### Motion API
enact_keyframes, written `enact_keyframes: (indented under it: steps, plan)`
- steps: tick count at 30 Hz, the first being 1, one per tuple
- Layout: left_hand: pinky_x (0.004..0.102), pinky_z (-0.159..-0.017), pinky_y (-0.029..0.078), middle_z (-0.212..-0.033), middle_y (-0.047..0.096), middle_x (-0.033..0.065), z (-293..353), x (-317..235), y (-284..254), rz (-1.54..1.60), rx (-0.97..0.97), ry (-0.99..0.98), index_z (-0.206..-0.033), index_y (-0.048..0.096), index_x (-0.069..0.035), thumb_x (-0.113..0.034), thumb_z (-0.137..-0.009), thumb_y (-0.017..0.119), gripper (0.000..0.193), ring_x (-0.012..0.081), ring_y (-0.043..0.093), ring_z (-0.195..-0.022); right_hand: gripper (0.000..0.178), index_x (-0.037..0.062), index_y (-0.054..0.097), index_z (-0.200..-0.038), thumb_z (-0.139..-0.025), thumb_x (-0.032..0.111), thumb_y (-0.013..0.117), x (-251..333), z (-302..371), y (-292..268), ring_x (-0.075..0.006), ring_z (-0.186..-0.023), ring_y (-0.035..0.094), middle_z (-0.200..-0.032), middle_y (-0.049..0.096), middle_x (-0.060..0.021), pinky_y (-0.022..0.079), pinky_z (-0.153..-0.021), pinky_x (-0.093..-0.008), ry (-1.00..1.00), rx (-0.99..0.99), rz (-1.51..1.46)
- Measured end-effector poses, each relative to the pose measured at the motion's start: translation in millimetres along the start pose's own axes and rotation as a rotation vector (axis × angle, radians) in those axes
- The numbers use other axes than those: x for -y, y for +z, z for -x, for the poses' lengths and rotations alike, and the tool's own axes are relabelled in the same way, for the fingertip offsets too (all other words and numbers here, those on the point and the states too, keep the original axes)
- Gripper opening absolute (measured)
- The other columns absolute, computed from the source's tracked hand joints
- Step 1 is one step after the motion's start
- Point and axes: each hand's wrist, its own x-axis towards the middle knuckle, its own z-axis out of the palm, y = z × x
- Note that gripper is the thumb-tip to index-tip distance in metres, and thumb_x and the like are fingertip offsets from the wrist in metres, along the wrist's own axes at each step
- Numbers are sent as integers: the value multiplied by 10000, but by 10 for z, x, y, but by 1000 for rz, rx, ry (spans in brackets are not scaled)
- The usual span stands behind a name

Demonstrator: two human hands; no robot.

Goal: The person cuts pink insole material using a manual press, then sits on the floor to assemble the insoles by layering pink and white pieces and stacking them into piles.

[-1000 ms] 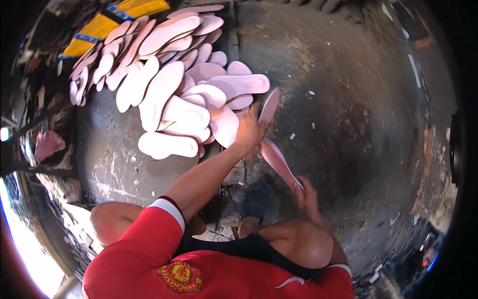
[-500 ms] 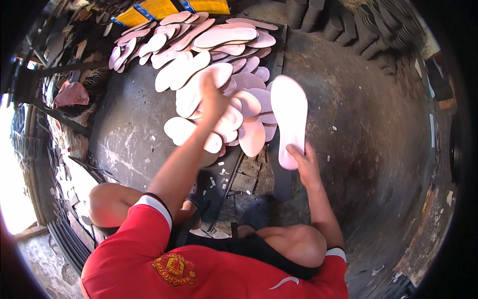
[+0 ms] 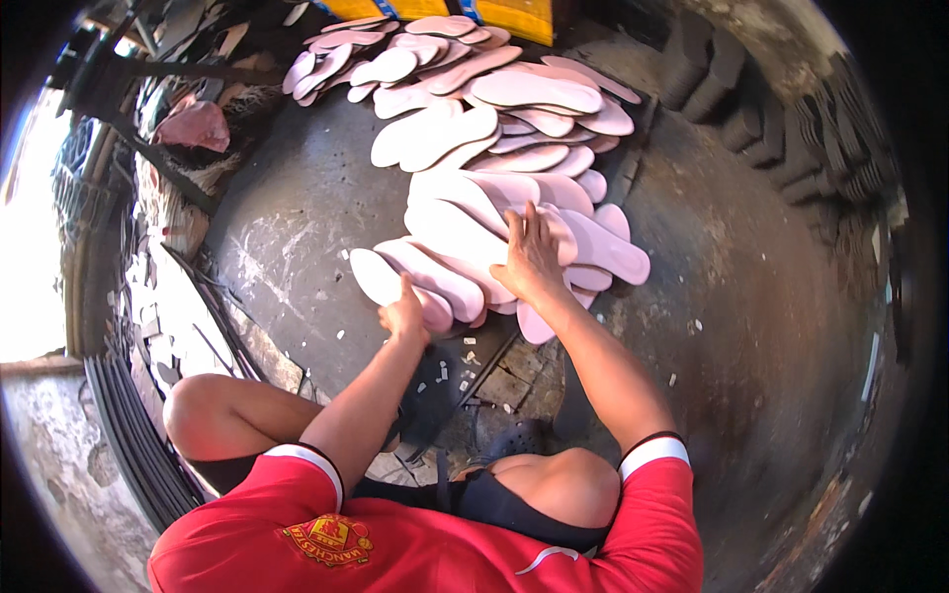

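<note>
Pale pink shoe insoles lie in a loose, overlapping pile in front of me. At the pile's near left, my left hand (image 3: 403, 314) is closed on the heel end of an insole (image 3: 374, 277), thumb on top and the other fingers mostly hidden. A second insole (image 3: 435, 277) lies right beside it. My right hand (image 3: 532, 259) rests on the middle of the pile, fingers spread over a long insole (image 3: 457, 232) and its neighbours. Another insole (image 3: 603, 247) sticks out to the right of that hand.
More insoles (image 3: 534, 91) are heaped at the back, before a yellow and blue package (image 3: 509, 18). Stacks of dark sole-shaped pieces (image 3: 727, 74) stand at the far right. White scraps (image 3: 443, 371) litter the dark floor near my feet. Dark strips (image 3: 129, 435) lie at the left.
My right hand has moved left onto the pile, no longer holding up its insole. My left hand has drawn back from the pile's middle to its near left. The view has shifted.
</note>
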Motion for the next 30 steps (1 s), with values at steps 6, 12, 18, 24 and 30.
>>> enact_keyframes:
  steps: [6, 12, 18, 24, 30]
  plan:
    - [427, -1041, 484, -1364, 565, 182, 228, 162, -27, 602, 309, 45, -1408, 442, 62, -402, -917, 740, 738, 299, 582, -1257, 657, -83, 633, -1165, -670, 310, 814, 212, -479, -130, -455, -1238, 543, -1294, 543, -317, 498, -1053, -477, 159, 437, -294]
    - [397, -1004, 493, -1250, 648, 58, 391, 19, -314, 701, 548, -123, -1330, 570, -103, -531, -933, 615, 586, 244, 613, -1196, 949, -156, 545, -1316, -724, 545, 787, 653, -40, 492, -508, -1292, 539, -1388, 541, -374, 473, -1062, -566, 56, 515, -239]
    - [342, -775, 590, -936, 648, 25, 722, -279, -18, 593, 825, 86, -1163, 580, -84, -385, -994, 639, 351, 174, 680, -881, 848, -18, 430, -1413, -721, 282, 818, 149, 590, -227, -490, -1120, 631, -1231, 618, -338, 517, -949, -535, 279, 26, -618]
    - [479, -1146, 385, -1505, 418, 243, 1136, -455, 458, -352, 558, 1298, -1564, 278, 9, -202, -701, 925, 1099, 371, 434, -1383, 627, 4, 524, -1273, -733, 187, 786, -696, 2338, -1125, -431, -1132, 591, -1187, 619, -233, 479, -925, -581, 645, -241, 59]
    - [581, -1211, 277, -1567, 427, 170, 2532, 132, 1264, -945, 1438, 1962, -1607, 293, -167, -298, -640, 960, 1182, 397, 407, -1448, 720, 56, 474, -1328, -712, 184, 826, -947, 3493, -506, -392, -1207, 565, -1282, 602, -177, 448, -971, -566, 950, -159, 206]
